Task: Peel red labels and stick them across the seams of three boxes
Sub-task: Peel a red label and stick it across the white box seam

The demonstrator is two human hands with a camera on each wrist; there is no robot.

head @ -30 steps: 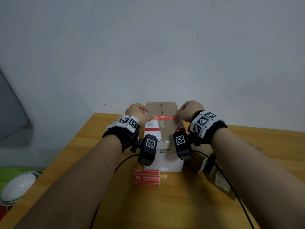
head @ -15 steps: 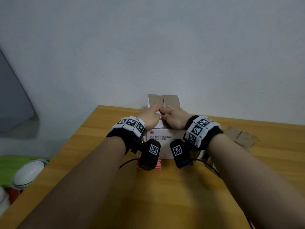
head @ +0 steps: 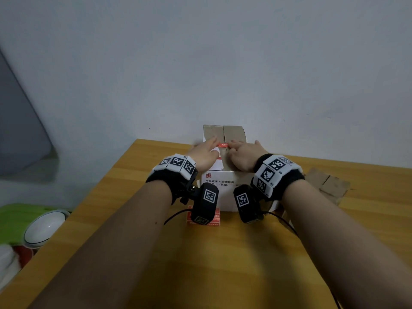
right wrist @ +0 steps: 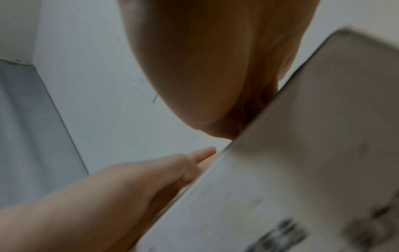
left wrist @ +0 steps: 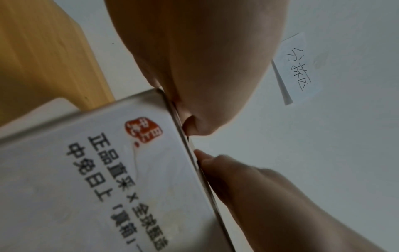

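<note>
A box (head: 219, 188) with a white printed front and brown top flaps stands at the table's far edge by the wall. A red label (head: 223, 145) lies across its top seam. My left hand (head: 204, 152) rests flat on the top left of the label, its straight fingers touching the label's left end. My right hand (head: 242, 152) lies flat on the right flap, fingertips at the label's right end. In the left wrist view my palm (left wrist: 194, 59) sits on the box (left wrist: 97, 170). The right wrist view is blurred and shows my palm (right wrist: 215, 68) on the box (right wrist: 302, 153).
A sheet of red labels (head: 217, 217) lies on the wooden table (head: 200, 264) in front of the box, partly under my left wrist camera. A second brown box (head: 327, 186) sits to the right. A white bowl (head: 42, 228) lies off the table's left edge.
One second ago both hands pinched the label's ends over the box top. They have since lowered it onto the seam, flattened on it, and now slid slightly apart, uncovering the label.
</note>
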